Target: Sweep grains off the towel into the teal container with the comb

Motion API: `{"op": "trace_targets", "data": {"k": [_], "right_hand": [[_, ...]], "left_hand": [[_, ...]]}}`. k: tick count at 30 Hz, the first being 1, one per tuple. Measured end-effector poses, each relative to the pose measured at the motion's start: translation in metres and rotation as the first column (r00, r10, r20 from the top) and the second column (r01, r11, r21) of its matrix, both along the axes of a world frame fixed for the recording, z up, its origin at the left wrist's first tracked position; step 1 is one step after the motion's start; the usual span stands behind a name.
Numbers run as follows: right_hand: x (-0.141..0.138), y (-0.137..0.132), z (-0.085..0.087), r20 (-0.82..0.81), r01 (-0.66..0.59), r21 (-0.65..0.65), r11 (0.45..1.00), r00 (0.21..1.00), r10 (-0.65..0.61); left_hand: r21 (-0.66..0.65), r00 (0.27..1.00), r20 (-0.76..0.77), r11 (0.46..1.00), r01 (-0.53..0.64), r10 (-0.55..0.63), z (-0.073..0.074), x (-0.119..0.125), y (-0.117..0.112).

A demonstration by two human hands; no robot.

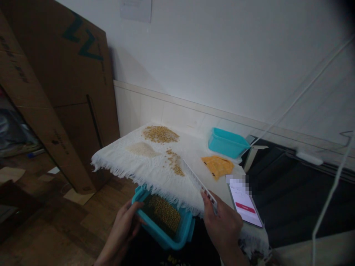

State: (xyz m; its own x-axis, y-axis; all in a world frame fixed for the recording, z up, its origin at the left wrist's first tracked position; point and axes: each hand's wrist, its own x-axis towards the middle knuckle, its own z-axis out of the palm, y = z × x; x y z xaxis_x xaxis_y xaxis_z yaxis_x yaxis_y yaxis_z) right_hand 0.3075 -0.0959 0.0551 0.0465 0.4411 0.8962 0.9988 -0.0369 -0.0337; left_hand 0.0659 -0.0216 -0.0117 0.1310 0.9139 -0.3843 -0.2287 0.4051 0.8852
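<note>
My left hand point(126, 223) grips the left rim of a blue plastic box point(181, 241), held just below the table's fringed edge. Soybeans point(165, 214) lie inside it. In my right hand point(222, 223) is a thin white strip with slots along it point(199, 181), its kind unclear. It slants over the cloth, its far tip close beside a small scatter of soybeans point(174, 162). Behind that is a larger soybean pile point(161, 134) with pale grains mixed in. A low heap of white grains, perhaps rice point(142, 149), sits to the left.
A white fringed cloth point(111, 157) covers the table against the wall. Another blue box point(227, 144) stands at the back right, with a yellow packet point(219, 166) before it. A lit phone point(244, 203) lies at the right edge. Tall cardboard point(69, 92) rises on the left.
</note>
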Motion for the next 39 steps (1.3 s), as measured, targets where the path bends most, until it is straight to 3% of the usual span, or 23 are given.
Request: {"op": "trace_targets", "data": {"k": [9, 15, 25, 39], "right_hand": [[-0.013, -0.010, -0.006, 0.005, -0.091, -0.005, 0.996, 0.996, 0.091], [-0.012, -0.009, 0.000, -0.017, -0.053, -0.002, 0.999, 0.998, 0.053], [-0.018, -0.005, 0.002, -0.019, -0.122, 0.019, 0.992, 0.992, 0.123], [-0.016, 0.006, 0.004, -0.082, -0.208, -0.030, 0.978, 0.975, 0.205]], "left_hand": [[0.015, 1.000, -0.026, 1.000, -0.004, 0.004, 0.007, 0.001, -0.001], [0.009, 1.000, -0.008, 1.000, -0.003, 0.003, 0.004, -0.001, -0.002], [0.003, 0.999, -0.040, 1.000, -0.014, 0.014, 0.007, 0.001, -0.002], [0.025, 1.000, 0.018, 1.000, -0.010, 0.009, -0.004, -0.003, 0.000]]}}
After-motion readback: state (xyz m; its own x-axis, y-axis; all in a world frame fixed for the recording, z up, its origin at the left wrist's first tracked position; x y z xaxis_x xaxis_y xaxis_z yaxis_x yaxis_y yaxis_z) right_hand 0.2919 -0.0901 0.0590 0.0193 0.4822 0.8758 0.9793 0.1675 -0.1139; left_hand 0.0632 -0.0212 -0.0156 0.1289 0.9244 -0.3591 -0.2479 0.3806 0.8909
